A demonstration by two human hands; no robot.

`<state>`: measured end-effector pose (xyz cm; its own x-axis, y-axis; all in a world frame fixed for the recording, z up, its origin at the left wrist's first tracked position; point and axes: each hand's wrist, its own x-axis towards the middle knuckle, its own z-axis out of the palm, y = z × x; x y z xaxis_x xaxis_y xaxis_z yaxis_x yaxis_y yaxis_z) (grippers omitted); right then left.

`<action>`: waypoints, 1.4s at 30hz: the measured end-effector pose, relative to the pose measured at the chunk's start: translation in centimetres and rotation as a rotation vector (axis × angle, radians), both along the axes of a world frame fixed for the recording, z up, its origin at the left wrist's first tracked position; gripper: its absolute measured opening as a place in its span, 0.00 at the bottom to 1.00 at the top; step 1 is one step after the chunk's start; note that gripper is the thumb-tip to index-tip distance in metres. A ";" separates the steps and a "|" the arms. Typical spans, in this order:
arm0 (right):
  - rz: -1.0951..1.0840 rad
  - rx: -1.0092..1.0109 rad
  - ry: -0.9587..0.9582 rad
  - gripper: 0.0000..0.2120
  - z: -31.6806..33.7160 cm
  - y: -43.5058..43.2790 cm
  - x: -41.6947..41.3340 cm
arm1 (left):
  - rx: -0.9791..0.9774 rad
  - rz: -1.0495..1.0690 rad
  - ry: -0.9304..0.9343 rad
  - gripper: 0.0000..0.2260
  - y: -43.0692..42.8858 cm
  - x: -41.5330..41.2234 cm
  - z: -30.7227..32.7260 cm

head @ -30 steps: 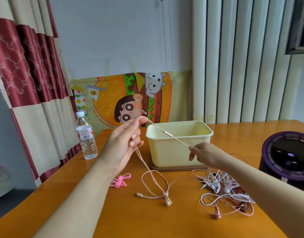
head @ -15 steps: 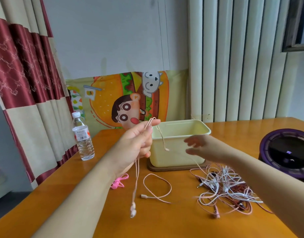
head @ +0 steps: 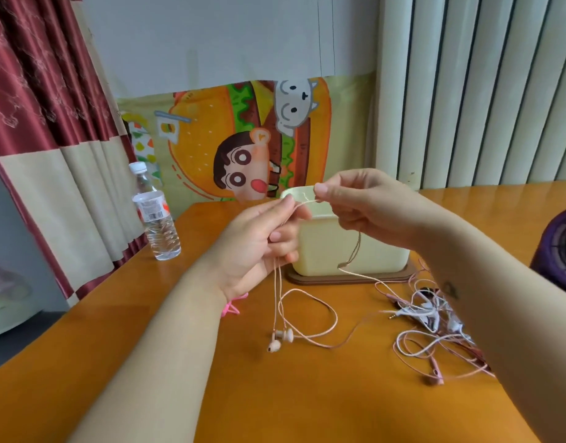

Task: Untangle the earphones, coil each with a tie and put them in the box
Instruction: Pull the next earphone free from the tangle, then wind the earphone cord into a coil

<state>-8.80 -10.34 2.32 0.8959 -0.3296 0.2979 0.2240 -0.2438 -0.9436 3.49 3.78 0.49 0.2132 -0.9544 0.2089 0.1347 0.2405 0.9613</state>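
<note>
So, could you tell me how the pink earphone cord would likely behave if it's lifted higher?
Probably very floppy: the cord hangs limp below the left hand and right hand. Likely light, since fingertip pinches alone carry it. The earbuds would probably swing, and its slack lying on the table might catch on the tangled pile nearby.

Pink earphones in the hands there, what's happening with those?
A person is sorting earphones at a table. The left hand and right hand both pinch the cable of one pink earphone, its buds hanging down to the table. A tangled pile lies to the right, a pink tie by the left wrist, the cream box behind.
</note>
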 end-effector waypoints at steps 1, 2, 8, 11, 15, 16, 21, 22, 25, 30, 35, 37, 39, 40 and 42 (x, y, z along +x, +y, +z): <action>0.007 0.022 0.005 0.14 -0.7 -0.3 0.3 | -0.001 -0.014 0.058 0.12 -0.1 0.3 -0.7; 0.021 0.053 0.006 0.14 -1.6 -0.6 0.7 | 0.000 -0.027 0.112 0.12 -0.1 0.5 -1.4; -0.065 0.071 0.131 0.11 -6.4 -1.9 2.8 | -0.027 0.053 0.385 0.11 -0.6 2.5 -4.3; -0.218 -0.106 0.267 0.15 -7.6 -1.8 3.6 | -0.053 0.215 0.497 0.11 -0.6 3.6 -4.7; -0.272 -0.340 0.387 0.10 -8.6 -1.5 4.8 | -0.126 0.325 0.565 0.11 -0.5 4.2 -4.9; -0.287 -0.399 0.403 0.10 -8.8 -1.5 5.1 | -0.135 0.345 0.567 0.11 -0.5 4.2 -4.9; -0.274 -0.516 0.546 0.11 -10.1 -1.7 5.8 | -0.236 0.375 0.702 0.10 -0.4 4.2 -4.8; -0.273 -0.543 0.567 0.11 -10.3 -1.7 5.8 | -0.251 0.382 0.720 0.10 -0.4 4.1 -4.8; -0.253 -0.608 0.591 0.11 -10.2 -1.4 5.8 | -0.279 0.416 0.743 0.09 -0.3 3.9 -4.9; -0.024 -0.654 0.602 0.10 -7.7 0.9 4.8 | -0.231 0.658 0.708 0.11 -0.5 5.8 -6.4; 0.028 -0.749 0.447 0.11 -5.1 2.9 3.7 | 0.008 0.637 0.501 0.12 -1.6 5.0 -8.0; 0.006 -0.762 0.375 0.13 -4.2 3.0 3.1 | 0.057 0.594 0.338 0.10 -1.7 4.0 -7.9; -0.017 -0.697 0.312 0.13 -3.2 2.6 2.3 | 0.069 0.500 0.222 0.10 -1.7 3.2 -7.8; -0.013 -0.623 0.282 0.12 -2.8 2.3 2.0 | 0.069 0.445 0.187 0.10 -1.6 2.8 -7.8; 0.022 -0.445 0.215 0.15 -2.4 1.8 1.5 | 0.078 0.358 0.096 0.11 -1.5 2.1 -7.8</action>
